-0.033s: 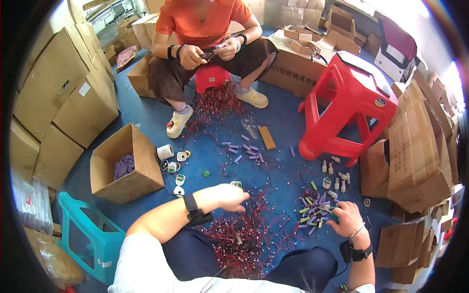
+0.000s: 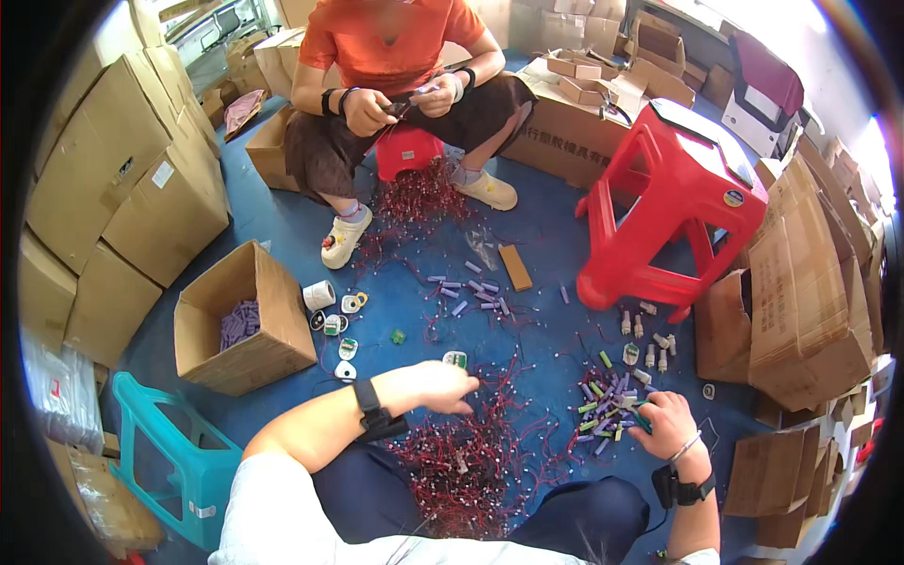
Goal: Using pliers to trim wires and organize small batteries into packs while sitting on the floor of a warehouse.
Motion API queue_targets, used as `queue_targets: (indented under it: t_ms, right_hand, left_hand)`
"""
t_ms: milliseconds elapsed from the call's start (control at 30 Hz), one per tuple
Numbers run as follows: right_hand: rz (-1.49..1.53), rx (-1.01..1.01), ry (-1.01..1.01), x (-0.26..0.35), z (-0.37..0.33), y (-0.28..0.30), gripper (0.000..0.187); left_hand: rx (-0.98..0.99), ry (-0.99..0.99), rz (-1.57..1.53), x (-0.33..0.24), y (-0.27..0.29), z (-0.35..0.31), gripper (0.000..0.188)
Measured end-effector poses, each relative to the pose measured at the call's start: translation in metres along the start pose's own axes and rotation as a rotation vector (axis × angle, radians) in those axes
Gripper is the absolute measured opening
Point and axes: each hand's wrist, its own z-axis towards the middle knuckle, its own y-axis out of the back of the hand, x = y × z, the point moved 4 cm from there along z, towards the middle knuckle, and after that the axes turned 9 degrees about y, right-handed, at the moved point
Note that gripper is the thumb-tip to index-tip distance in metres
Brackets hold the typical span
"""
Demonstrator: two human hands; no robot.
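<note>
My left hand (image 2: 446,388) hovers above the far end of a heap of thin red and black wires (image 2: 461,461). Its fingers are stretched out and apart, and I see nothing in them. On the right, my right hand (image 2: 674,426) is closed round a teal-handled tool (image 2: 647,414); its working end is too small to make out. The tool sits at the edge of a pile of purple and green cylindrical battery cells (image 2: 603,414) with thin wires around them. Just beyond my left hand lies a small white part with a green circuit board (image 2: 455,359).
White round parts (image 2: 347,348) lie near a carton of purple cells (image 2: 273,315). A teal stool (image 2: 174,452) stands left, a red stool (image 2: 659,188) right. Opposite sits a person in orange (image 2: 395,47), both hands on a dark tool, above another wire heap (image 2: 421,198). Cartons (image 2: 104,160) line the sides.
My left hand has shifted down very slightly, showing more of the white part beyond it. My right hand and the teal-handled tool have moved only a little. The other person looks unchanged.
</note>
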Motion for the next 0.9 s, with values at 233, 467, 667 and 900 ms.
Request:
queue_targets:
  t_ms: [233, 467, 667, 900]
  right_hand:
    - [0.065, 0.038, -0.06, 0.0, -0.001, -0.038, 0.027]
    - [0.065, 0.112, -0.071, -0.001, -0.013, -0.039, 0.027]
    - [0.107, 0.177, -0.149, -0.005, -0.04, -0.049, 0.028]
    - [0.044, 0.096, -0.171, 0.003, -0.05, -0.031, 0.029]
  left_hand:
    - [0.131, 0.032, 0.022, 0.011, -0.023, -0.005, 0.045]
    - [0.029, 0.05, -0.03, 0.005, -0.011, 0.001, 0.041]
    - [0.012, 0.058, -0.045, 0.004, -0.013, 0.014, 0.043]
    - [-0.506, -0.074, 0.061, 0.002, 0.055, -0.02, 0.024]
